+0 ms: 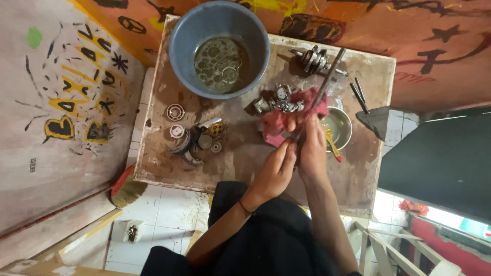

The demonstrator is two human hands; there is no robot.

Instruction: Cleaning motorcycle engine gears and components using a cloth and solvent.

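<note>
both hands meet over the stained wooden table (169,153): the right hand (311,148) grips a long metal rod (327,76) through a crumpled red cloth rag (286,115), the left hand (279,168) pinching its lower end. wiping goes best with the rag wrapped tight and the rod kept steady.

a stained, worn wooden table (240,153) bears a blue basin (220,48) of murky liquid, a crankshaft (314,60), bearings and gears (197,135), a small metal bowl (340,128), loose rods (358,94) and a red rag (294,117).
</note>
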